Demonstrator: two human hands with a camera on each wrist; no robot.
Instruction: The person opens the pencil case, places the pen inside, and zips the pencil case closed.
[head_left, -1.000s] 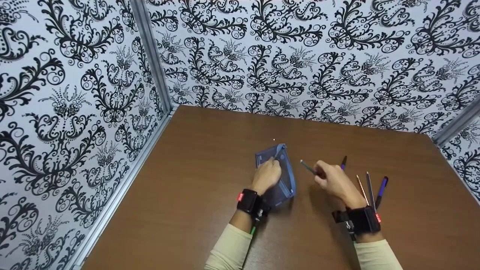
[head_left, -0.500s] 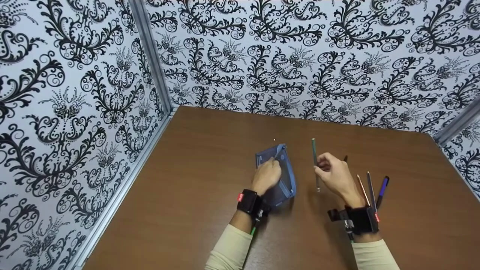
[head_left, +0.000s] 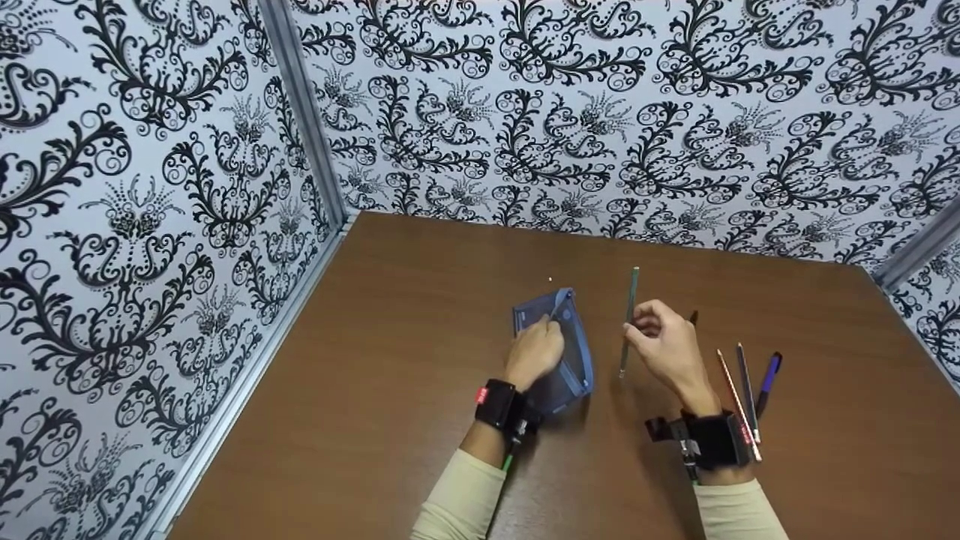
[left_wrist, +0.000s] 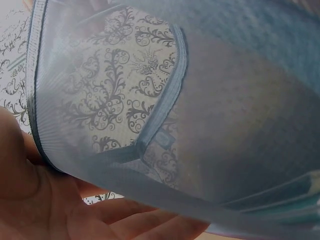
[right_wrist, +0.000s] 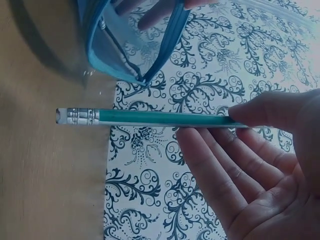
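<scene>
L hand (head_left: 535,351) first: if its hold slackens, the pouch (head_left: 576,349) could prob. sag & its mouth close, since the mesh looks soft. Fingers are curled on the pouch, gripping it, some showing within the mouth in the R wrist view, where the zip edges (right_wrist: 172,45) stand apart. Pouch is tilted, mouth facing R. Pencil-like shapes (left_wrist: 285,200) show blurred thru the mesh; can't tell if in it or behind. Next R, green pencil (head_left: 632,296), apart from the pouch, near upright, eraser end lower. Risk: it might swivel or slip if it snags the zip, b/c only fingertips have it. R hand (head_left: 667,349): thumb & fingertips pinch the shaft, gap just pencil-thin. Far R on the table (head_left: 847,337): dark pen (head_left: 694,317) mostly behind that hand, striped pencil (head_left: 730,382), dark pencil (head_left: 746,382), blue pen (head_left: 771,369); wrist strap (head_left: 709,441) is v. close, so a careless swing could maybe roll them.
</scene>
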